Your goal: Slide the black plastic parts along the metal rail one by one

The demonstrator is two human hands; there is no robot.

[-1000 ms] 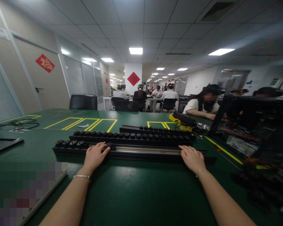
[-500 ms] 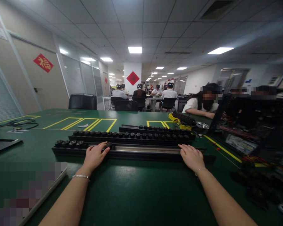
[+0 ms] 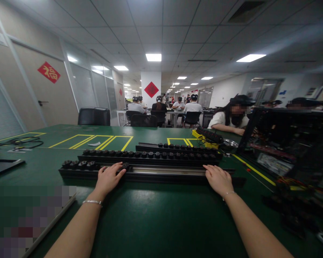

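Observation:
A long black track [image 3: 161, 176] with a silvery channel lies crosswise on the green table, close in front of me. My left hand [image 3: 109, 178] reaches over its left part, thumb and forefinger at a black socket module [image 3: 126, 166] in the channel; the other fingers are partly hidden. Several similar modules [image 3: 82, 164] sit at the track's left end. Over the right part of the same track, my right hand [image 3: 218, 179] has its fingers bent across the top and its thumb at the near side. Behind it lies a second black track [image 3: 150, 156], lined with such modules.
A third, shorter track [image 3: 148, 146] lies farther back. To the right stand an open computer case [image 3: 274, 139] and a dark pile of parts [image 3: 296, 208]. A yellow tray [image 3: 212, 145] holds a power strip. Cables [image 3: 29, 140] lie left. Across the table, a person [image 3: 228, 118] sits.
The socket module at my left fingertips has shifted very slightly to the right along the track. My right hand stays in place.

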